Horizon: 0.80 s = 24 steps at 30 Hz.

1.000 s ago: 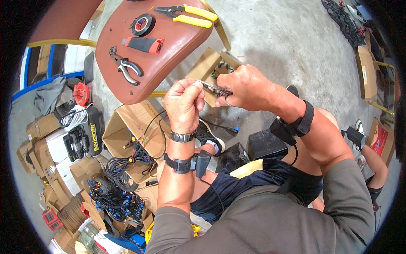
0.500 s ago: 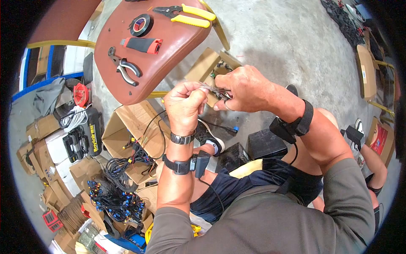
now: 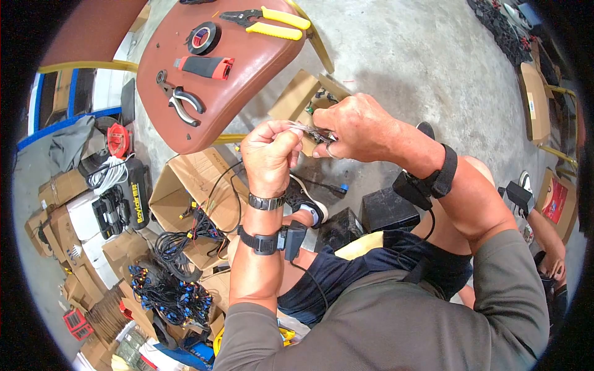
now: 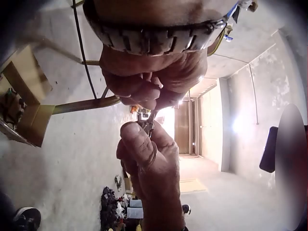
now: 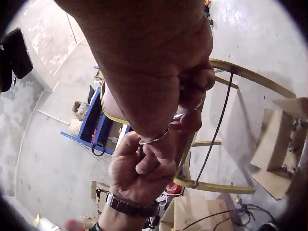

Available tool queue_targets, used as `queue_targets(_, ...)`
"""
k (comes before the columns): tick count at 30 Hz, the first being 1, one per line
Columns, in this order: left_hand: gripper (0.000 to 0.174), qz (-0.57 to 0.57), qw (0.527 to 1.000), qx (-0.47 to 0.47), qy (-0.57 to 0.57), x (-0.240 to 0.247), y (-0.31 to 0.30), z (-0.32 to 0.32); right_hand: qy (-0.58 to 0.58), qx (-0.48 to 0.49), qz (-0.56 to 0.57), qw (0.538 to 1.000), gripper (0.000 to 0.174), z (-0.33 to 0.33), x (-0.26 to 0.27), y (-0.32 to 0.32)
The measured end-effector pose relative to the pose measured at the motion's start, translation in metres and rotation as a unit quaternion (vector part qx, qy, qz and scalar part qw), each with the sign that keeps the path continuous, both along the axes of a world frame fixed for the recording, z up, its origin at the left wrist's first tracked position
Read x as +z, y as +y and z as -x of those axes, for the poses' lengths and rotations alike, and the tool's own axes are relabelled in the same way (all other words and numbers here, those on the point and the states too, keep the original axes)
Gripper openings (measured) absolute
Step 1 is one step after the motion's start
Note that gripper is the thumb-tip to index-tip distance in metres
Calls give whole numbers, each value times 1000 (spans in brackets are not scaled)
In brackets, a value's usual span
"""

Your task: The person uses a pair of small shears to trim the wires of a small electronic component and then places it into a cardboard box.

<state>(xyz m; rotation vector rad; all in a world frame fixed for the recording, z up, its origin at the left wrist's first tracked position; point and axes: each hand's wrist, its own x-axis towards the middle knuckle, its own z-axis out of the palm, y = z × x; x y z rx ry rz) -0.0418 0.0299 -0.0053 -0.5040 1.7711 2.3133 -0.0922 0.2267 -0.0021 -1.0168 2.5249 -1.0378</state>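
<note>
In the head view my left hand [image 3: 267, 148] pinches the pale, thin end of a small metallic piece between thumb and forefinger. My right hand [image 3: 359, 128] grips the darker, jagged part of this metallic piece [image 3: 319, 134], with fingers curled round it. The two hands almost meet in front of the chair. Seen from the left wrist, the right thumb [image 4: 137, 142] presses against the metallic piece [image 4: 147, 126] just below the left fingertips. A curved silvery edge [image 5: 156, 138] shows by the fingers in the right wrist view. I cannot tell the piece's exact kind.
A brown chair seat [image 3: 247, 86] bears yellow-handled wire strippers [image 3: 275, 23], black tape [image 3: 203, 38], a red-and-black utility knife [image 3: 207, 67] and pliers [image 3: 180, 102]. Below the hands is an open carton [image 3: 294, 96]. Boxes and bundled cables [image 3: 170, 294] crowd the left.
My left fingertips have shifted slightly toward the right hand, and the pale end between them looks more spread. The right hand keeps its grip. Another person's arm at the right edge has moved.
</note>
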Motion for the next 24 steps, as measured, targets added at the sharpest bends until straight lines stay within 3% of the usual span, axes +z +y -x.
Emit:
queue_targets(11,8,4,999,12,-31,-14,6,-2,-38,-14,-13,999,31,-5,-15,0)
queue_targets(14,8,3,999,6,-31,-17,7,-3,-3,-17,12,1000,37,-8,-23,2)
queue_targets(20,7,-7,999,12,-45,-31,11,-8,-60,-1,-61,996,33,-10,-24,4)
queue_targets(24,6,-19,999,-8,-47,-31,6,-7,-80,-5,-68,994,40,-13,-9,7)
